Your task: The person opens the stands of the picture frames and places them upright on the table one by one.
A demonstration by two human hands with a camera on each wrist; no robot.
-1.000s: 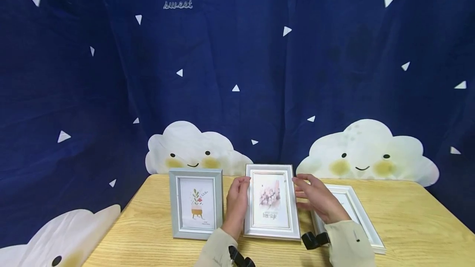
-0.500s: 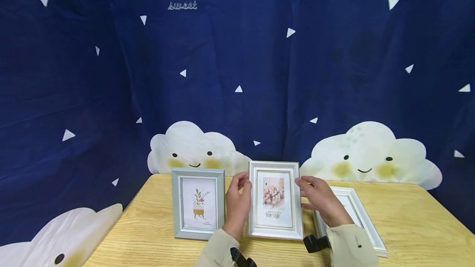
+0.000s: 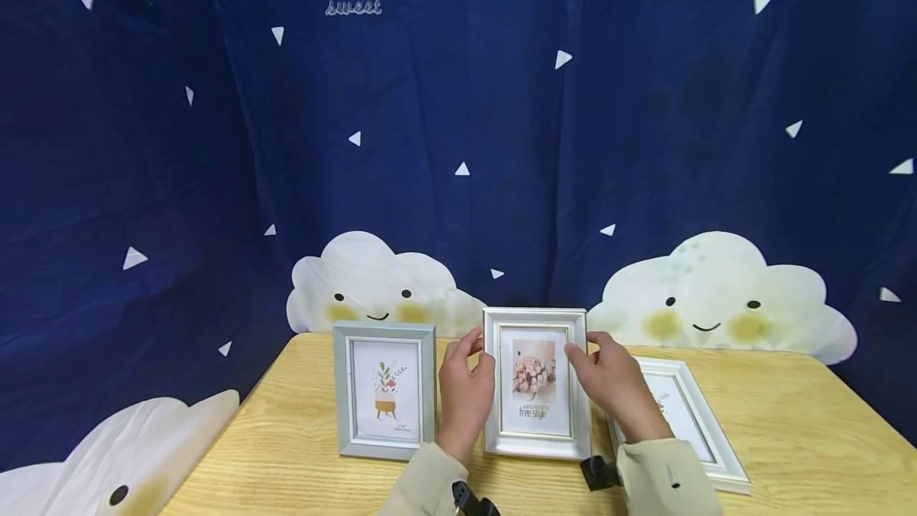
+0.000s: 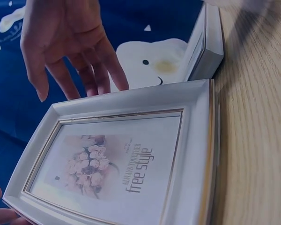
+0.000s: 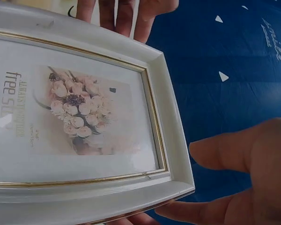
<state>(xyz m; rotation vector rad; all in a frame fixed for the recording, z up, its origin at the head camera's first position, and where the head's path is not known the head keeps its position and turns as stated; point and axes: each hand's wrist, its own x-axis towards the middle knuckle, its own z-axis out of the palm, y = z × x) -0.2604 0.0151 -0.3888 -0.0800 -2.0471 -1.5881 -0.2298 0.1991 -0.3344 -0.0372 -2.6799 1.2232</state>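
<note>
A white picture frame [image 3: 536,447] with gold inner trim and a flower photo stands at mid-table, leaning back slightly. My left hand [image 3: 464,392] is at its left side; in the left wrist view, the left fingers [image 4: 113,65] extend loosely along the frame's long edge, thumb apart. At the upper right side is my right hand [image 3: 619,381]. Its thumb [image 5: 220,150] sits just off the frame's edge in the right wrist view, while other fingers lie along the side and partly behind the frame. A grey-blue picture frame [image 3: 384,450] with a potted-plant print stands to the left.
Another white picture frame [image 3: 705,412] lies tilted on the right, partly behind my right forearm. All stand on a light wooden table [image 3: 802,428]. Behind its back edge hangs a dark blue curtain [image 3: 516,142] with clouds and triangles.
The middle frame has come more upright and turned slightly, its glare fading. Both hands have shifted a little with it, and the right hand has come closer to its edge.
</note>
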